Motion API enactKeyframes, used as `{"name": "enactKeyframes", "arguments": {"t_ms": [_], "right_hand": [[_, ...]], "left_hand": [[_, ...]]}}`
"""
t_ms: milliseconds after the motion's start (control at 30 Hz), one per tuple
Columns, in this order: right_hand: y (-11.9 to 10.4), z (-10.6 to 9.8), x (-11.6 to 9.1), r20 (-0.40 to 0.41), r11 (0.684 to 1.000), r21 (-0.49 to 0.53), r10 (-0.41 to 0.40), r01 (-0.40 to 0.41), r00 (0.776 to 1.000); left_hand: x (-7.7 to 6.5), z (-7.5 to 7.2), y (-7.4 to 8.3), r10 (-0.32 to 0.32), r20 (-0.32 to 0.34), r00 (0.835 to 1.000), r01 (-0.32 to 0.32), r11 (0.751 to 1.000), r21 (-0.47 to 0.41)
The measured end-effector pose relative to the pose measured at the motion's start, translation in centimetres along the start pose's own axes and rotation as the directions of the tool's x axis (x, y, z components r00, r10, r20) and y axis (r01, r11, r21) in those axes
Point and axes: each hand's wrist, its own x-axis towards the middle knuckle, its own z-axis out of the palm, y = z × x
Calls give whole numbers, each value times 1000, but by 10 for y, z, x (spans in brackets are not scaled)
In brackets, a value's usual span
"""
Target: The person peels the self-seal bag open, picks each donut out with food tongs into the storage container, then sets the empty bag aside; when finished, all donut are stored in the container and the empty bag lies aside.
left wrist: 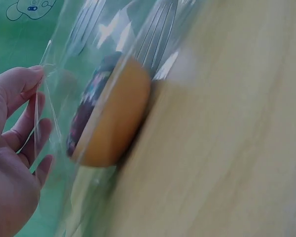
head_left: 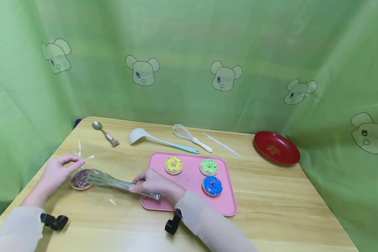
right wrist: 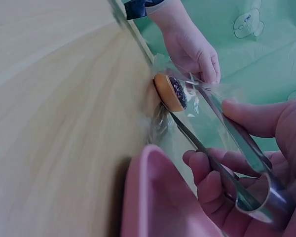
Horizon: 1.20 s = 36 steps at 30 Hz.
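Note:
My left hand (head_left: 57, 172) pinches the edge of a clear plastic bag (left wrist: 113, 29) between thumb and forefinger at the table's left side. A donut (head_left: 79, 179) with dark sprinkled icing and an orange-tan base lies inside the bag. With my right hand (head_left: 155, 183) I grip metal tongs (right wrist: 233, 132), thumb on one arm and curled fingers on the other. The tongs reach left into the bag, their arms spread apart. Their ends are at the donut, one above and one by its base; I cannot tell whether they press it.
A pink tray (head_left: 189, 206) bears yellow (head_left: 174, 165), green (head_left: 208, 167) and blue (head_left: 212, 186) donuts. Behind it lie a spoon (head_left: 105, 133), a ladle (head_left: 159, 140), a whisk (head_left: 192, 137) and a thin white stick (head_left: 222, 144). A red plate (head_left: 276, 147) is at the far right.

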Motion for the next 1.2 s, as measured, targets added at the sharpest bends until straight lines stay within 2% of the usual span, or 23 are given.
{"name": "enactKeyframes", "arguments": {"t_ms": [167, 267, 500, 600, 767, 1000, 1200], "right_hand": [[-1, 7, 6, 21, 985, 168, 46, -49, 999], [-2, 10, 9, 26, 979, 195, 54, -58, 998], [0, 14, 10, -23, 997, 77, 18, -16, 1000], [2, 12, 7, -35, 998, 62, -5, 7, 999], [5, 7, 0, -31, 996, 79, -29, 31, 999], [9, 0, -14, -10, 987, 159, -13, 14, 1000], [15, -13, -26, -13, 990, 140, -20, 21, 1000]], "left_hand": [[0, 0, 0, 15, 5, 1000, -15, 1000, -18], [0, 0, 0, 12, 1, 1000, -12, 999, -43], [-3, -2, -1, -39, -17, 999, 39, 999, -13], [-4, -3, -2, -41, -16, 999, 41, 999, -8], [-5, -4, -7, -31, -12, 999, 31, 1000, -7], [-8, -3, -10, -47, 1, 999, 47, 997, 54], [-9, -3, -14, -54, -7, 999, 54, 998, 9]]}}
